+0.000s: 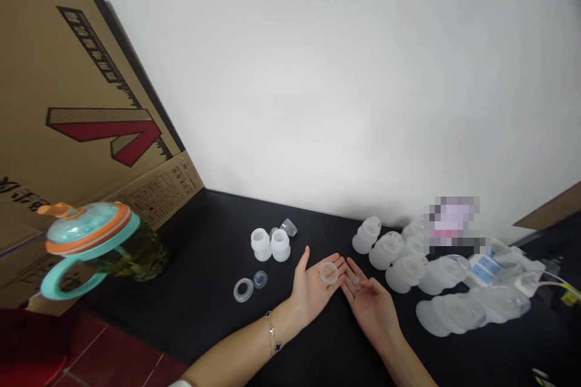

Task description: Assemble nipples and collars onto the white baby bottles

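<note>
Palm up above the black table, my left hand lies open, with a clear round ring-like piece resting on its fingers. Beside it, fingertips close to the left ones, my right hand is palm up too. A small clear piece sits at its fingers, with the thumb bent over near it. Left of my hands are a translucent ring and a small clear disc. Two white open-necked bottles stand behind these, next to a clear cap.
Several frosted bottle-like pieces stand on the right of the black table, near a blue-labelled packet and a white cable. A teal-lidded jug and a large cardboard box are at left. A white wall rises behind.
</note>
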`<act>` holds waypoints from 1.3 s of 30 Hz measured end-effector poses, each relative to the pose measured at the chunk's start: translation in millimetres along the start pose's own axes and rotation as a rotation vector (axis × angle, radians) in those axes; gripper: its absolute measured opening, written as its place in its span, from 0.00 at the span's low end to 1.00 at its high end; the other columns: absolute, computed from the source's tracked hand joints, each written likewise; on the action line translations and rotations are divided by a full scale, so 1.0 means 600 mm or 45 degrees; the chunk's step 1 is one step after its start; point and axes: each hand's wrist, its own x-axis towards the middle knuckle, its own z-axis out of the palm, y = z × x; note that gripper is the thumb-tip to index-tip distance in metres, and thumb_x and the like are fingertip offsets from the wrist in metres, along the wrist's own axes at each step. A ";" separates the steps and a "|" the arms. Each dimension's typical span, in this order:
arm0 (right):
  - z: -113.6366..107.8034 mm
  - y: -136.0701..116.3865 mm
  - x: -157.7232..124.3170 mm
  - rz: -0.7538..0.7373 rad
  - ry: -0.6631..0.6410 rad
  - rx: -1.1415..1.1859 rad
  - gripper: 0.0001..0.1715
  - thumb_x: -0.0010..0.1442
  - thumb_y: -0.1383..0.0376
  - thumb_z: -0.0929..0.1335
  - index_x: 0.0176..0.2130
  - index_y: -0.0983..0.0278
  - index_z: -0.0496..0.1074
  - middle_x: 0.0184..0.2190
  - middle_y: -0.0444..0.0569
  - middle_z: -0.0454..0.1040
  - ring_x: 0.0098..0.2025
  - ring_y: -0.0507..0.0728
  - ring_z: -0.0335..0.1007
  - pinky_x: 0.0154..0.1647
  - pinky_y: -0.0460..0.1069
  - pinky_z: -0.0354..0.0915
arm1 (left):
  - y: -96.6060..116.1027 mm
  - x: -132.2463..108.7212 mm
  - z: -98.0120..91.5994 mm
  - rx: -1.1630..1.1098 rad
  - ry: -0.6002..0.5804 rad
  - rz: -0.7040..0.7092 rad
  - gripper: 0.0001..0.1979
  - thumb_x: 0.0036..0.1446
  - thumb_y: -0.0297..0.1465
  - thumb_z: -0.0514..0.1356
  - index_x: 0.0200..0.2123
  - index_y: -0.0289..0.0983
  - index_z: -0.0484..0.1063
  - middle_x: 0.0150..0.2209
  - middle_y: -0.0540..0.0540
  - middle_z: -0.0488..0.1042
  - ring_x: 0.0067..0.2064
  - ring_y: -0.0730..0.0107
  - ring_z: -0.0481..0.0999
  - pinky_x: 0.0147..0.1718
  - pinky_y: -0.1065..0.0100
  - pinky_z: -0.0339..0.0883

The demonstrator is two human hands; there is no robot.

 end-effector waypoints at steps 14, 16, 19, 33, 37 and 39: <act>0.005 0.000 -0.005 0.037 0.007 0.039 0.31 0.49 0.75 0.63 0.54 0.70 0.71 0.52 0.58 0.76 0.57 0.59 0.72 0.60 0.54 0.68 | 0.000 0.007 -0.012 -0.012 -0.049 0.037 0.33 0.58 0.32 0.57 0.65 0.24 0.57 0.61 0.28 0.67 0.62 0.50 0.69 0.60 0.59 0.62; 0.006 0.000 -0.005 0.041 0.011 0.047 0.31 0.49 0.75 0.63 0.54 0.71 0.71 0.52 0.59 0.76 0.56 0.59 0.72 0.60 0.54 0.69 | 0.001 0.007 -0.013 -0.010 -0.059 0.035 0.34 0.57 0.31 0.56 0.65 0.24 0.57 0.61 0.28 0.67 0.62 0.50 0.69 0.60 0.59 0.62; 0.005 0.000 -0.006 0.034 -0.001 0.039 0.32 0.48 0.75 0.63 0.54 0.70 0.71 0.52 0.58 0.76 0.57 0.59 0.72 0.60 0.54 0.68 | 0.001 0.008 -0.016 -0.006 -0.064 0.044 0.35 0.56 0.29 0.56 0.65 0.23 0.56 0.61 0.28 0.67 0.62 0.49 0.69 0.60 0.58 0.62; 0.010 -0.001 -0.005 -0.016 0.056 0.064 0.18 0.53 0.76 0.63 0.41 0.67 0.74 0.38 0.51 0.80 0.50 0.59 0.77 0.62 0.59 0.68 | -0.002 0.011 -0.014 0.033 -0.020 0.085 0.30 0.59 0.26 0.55 0.64 0.25 0.57 0.58 0.28 0.71 0.60 0.51 0.72 0.60 0.57 0.63; 0.017 -0.003 -0.009 0.000 0.116 0.080 0.09 0.57 0.73 0.65 0.39 0.67 0.73 0.40 0.54 0.81 0.53 0.62 0.76 0.59 0.58 0.70 | -0.005 0.012 -0.008 0.057 0.070 0.132 0.16 0.62 0.27 0.59 0.52 0.28 0.70 0.51 0.32 0.77 0.55 0.55 0.77 0.56 0.60 0.67; 0.020 -0.004 -0.011 0.022 0.130 0.068 0.07 0.59 0.72 0.66 0.40 0.68 0.73 0.43 0.58 0.80 0.56 0.63 0.74 0.57 0.56 0.72 | -0.007 0.013 -0.006 0.054 0.143 0.165 0.07 0.62 0.28 0.60 0.43 0.30 0.73 0.42 0.37 0.80 0.47 0.60 0.80 0.53 0.63 0.69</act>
